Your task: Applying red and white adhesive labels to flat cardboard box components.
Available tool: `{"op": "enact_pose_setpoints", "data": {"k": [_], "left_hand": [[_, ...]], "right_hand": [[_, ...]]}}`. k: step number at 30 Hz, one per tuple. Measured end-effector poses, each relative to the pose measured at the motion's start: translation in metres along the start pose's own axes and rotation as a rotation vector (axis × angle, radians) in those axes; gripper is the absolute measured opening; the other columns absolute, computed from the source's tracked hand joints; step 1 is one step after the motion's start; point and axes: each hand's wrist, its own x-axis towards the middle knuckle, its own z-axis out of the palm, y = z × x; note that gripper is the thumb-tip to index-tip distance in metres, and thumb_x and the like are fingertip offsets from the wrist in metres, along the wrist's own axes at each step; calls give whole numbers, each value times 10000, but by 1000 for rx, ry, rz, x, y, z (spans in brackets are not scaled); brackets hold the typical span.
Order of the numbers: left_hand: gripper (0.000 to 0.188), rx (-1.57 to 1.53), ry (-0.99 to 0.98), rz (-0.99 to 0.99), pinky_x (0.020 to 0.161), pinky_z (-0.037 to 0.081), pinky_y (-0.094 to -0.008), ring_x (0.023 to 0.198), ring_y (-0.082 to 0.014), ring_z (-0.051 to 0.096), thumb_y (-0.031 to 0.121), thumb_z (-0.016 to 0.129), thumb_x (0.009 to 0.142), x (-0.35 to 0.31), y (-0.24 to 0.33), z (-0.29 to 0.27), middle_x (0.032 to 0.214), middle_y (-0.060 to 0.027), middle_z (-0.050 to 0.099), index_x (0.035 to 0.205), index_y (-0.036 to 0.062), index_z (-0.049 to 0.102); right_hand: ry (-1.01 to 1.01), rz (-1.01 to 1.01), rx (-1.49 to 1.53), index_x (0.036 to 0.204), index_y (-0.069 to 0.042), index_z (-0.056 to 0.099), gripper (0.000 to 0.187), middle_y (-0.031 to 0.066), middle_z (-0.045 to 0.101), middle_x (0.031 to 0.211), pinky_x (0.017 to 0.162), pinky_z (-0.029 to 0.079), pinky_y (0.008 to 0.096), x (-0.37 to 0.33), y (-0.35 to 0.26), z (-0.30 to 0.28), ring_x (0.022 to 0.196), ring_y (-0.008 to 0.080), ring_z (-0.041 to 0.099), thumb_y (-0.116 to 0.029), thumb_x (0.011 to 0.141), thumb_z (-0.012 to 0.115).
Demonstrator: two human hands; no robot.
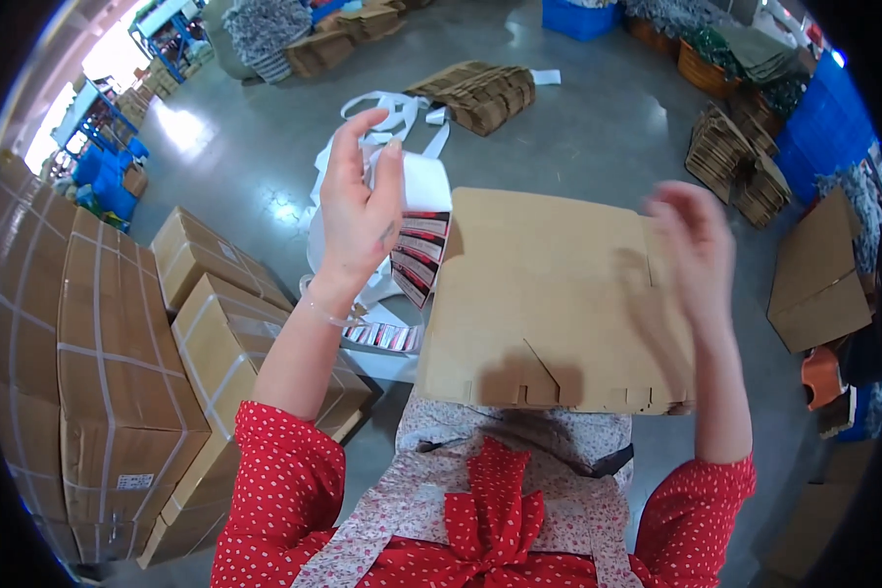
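A flat piece of brown cardboard, slotted and with small tabs along its near edge, lies in front of my body, apparently on others like it. My left hand is raised beyond its left edge, thumb and forefinger apart with nothing visible between them. Under and beside that hand, a strip of dark red and white labels hangs with its white backing; another shiny strip of labels lies nearer to me. Over the cardboard's right edge hovers my right hand, its fingers smeared by motion.
Strapped cartons are stacked close on my left. Loose white backing tape trails near a bundle of folded cardboard on the grey floor. More folded cardboard and an open carton stand at the right, near blue sheeting.
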Motion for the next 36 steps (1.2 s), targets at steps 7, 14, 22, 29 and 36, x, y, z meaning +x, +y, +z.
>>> {"op": "enact_pose_setpoints", "data": {"k": [7, 14, 22, 29, 36], "left_hand": [[275, -25, 57, 52, 618, 447, -202, 698, -50, 544, 143, 591, 984, 19, 55, 11, 802, -13, 604, 1219, 8, 543], [341, -167, -235, -139, 689, 466, -203, 796, -64, 571, 288, 606, 998, 9, 41, -12, 957, -17, 652, 1147, -19, 626], [453, -142, 33, -215, 938, 442, -286, 1112, -163, 544, 345, 492, 1033, 0, -12, -26, 1229, -135, 604, 1250, -37, 604], [580, 87, 63, -293, 986, 417, -349, 1120, -263, 548, 392, 582, 974, -47, -77, -40, 1225, -195, 580, 1275, -102, 527], [764, 231, -183, -193, 1035, 395, -406, 1213, -367, 505, 372, 706, 874, -83, -65, -20, 1304, -276, 486, 1372, -116, 395]], "right_hand": [[-302, -184, 296, 1153, -1, 584, 244, 57, 619, 1048, 869, 502, 273, 8, -52, 129, 983, 125, 625, -32, 919, 644], [-232, -109, 192, 1072, -15, 697, 181, 95, 627, 1062, 863, 509, 305, 10, -49, 142, 997, 166, 626, -48, 894, 682], [-508, -545, -224, 1028, -82, 734, 176, 144, 545, 1219, 932, 445, 338, -22, -56, 126, 1114, 233, 530, -142, 864, 715], [-582, 358, -26, 995, -36, 725, 231, 101, 510, 1208, 938, 409, 301, -11, -37, 108, 1118, 151, 504, -252, 924, 683], [-597, 475, 74, 973, -4, 715, 283, 99, 520, 1166, 912, 415, 282, -20, -14, 117, 1098, 134, 511, -283, 933, 680]]}}
